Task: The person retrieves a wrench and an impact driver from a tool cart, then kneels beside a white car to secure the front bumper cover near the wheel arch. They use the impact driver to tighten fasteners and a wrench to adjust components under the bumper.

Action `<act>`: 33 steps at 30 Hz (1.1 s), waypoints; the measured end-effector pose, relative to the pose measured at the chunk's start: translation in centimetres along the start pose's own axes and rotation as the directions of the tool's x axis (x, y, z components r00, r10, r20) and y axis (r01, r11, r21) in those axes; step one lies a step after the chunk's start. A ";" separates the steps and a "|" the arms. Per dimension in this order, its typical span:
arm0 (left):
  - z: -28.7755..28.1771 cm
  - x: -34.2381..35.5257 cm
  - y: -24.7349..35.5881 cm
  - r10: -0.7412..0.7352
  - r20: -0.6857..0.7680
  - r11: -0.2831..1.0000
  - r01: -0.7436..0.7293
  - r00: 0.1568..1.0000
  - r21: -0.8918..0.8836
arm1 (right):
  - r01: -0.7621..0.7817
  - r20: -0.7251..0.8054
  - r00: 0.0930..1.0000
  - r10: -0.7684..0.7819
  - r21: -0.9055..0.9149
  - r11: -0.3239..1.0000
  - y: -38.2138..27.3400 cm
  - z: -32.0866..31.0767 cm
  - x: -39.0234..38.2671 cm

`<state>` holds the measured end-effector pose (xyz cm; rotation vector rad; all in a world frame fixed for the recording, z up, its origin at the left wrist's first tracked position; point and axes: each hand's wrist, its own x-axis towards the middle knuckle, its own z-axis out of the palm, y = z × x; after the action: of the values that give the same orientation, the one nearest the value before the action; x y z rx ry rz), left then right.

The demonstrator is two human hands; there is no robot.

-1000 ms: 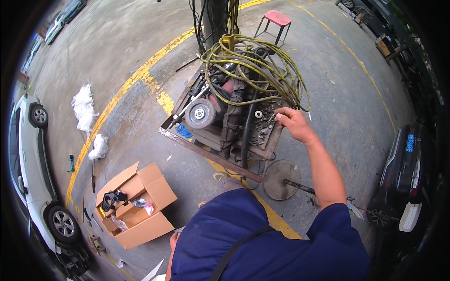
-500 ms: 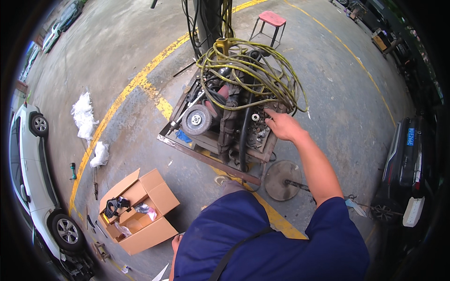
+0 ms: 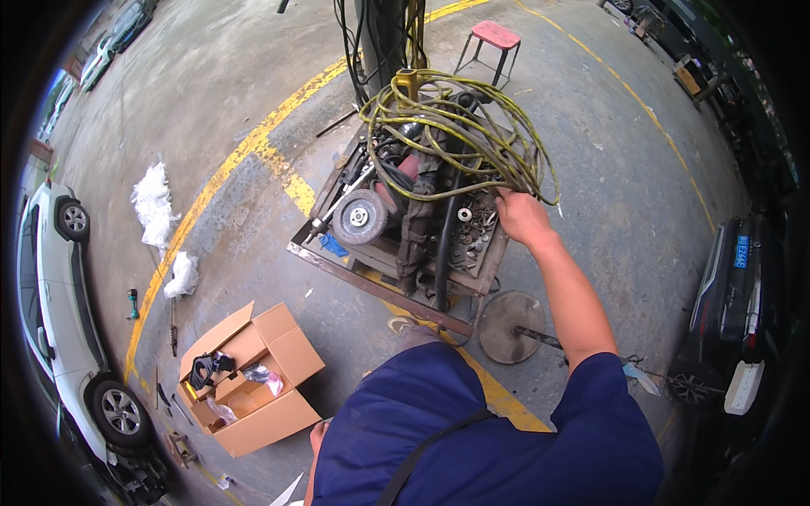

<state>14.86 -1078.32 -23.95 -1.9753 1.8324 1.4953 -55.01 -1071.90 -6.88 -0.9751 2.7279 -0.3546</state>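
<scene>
My right hand reaches over the right side of a metal cart, beside loose nuts and bolts and a pale ring. Its index finger is stretched toward the lower loops of a coiled yellow-green hose; the other fingers are partly hidden, and I see nothing held. Low in the picture, my left hand shows only partly beside my blue clothing. Its fingers look curled, with a thin pale edge at their tips that I cannot make out. An angle grinder with a round disc lies on the cart's left.
An open cardboard box holds a black cable and plastic bags. A round metal base stands right of the cart. Behind are a cable-hung post and a red stool. Cars flank both sides: white, black.
My right hand has shifted right, from over the nuts and bolts to the cart's side edge by the hose. The view has moved slightly; my left hand stays low.
</scene>
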 end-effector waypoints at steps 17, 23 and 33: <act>0.5 1.2 -1.5 -0.010 -0.014 1.000 0.010 1.000 -0.026 | 0.000 -0.073 0.997 -0.007 -0.105 0.994 -0.6 1.6 1.6; -0.6 2.3 -0.8 0.014 0.007 1.000 -0.014 1.000 0.018 | 0.035 -0.011 0.999 -0.037 -0.141 0.989 -0.1 1.5 1.4; -1.6 3.3 -0.2 0.015 0.048 0.995 -0.020 0.999 0.096 | 0.010 -0.073 0.997 -0.017 -0.098 0.995 -0.6 1.7 1.5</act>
<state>15.37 -1081.69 -25.43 -1.8704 1.8699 1.4167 -55.31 -1073.57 -8.49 -1.0259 2.8304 -0.2673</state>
